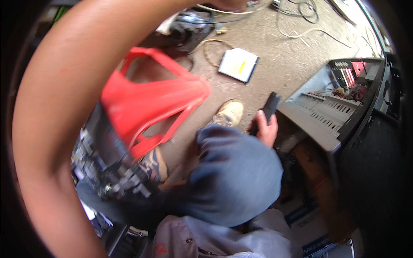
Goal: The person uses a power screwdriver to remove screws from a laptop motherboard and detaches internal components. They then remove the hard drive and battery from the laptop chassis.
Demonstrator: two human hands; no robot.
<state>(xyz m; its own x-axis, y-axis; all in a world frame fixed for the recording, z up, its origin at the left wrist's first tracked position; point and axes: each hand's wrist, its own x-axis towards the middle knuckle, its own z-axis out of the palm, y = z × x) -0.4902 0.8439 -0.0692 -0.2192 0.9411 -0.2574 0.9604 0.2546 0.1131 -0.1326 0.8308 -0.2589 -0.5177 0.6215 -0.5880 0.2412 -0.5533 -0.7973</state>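
My left arm crosses close to the camera along the left side, and only a sliver of my left hand (232,4) shows at the top edge, its fingers out of sight. Beside my knee, my right hand (267,130) is closed round a black, narrow, slab-like object (271,105) whose kind I cannot make out. To the right of that hand is an opened computer case (325,112), with slotted metal bays and some wires inside. On the ground ahead lies a flat silver-white disc drive (239,65) with a yellow mark.
A red plastic stool (155,96) lies tipped over at left. Beside it is a blurred heap of small grey-black parts (124,176). Pale cables (297,32) trail over the far ground. Cardboard boxes (316,223) sit at lower right. My shoe (231,111) is beyond my knee.
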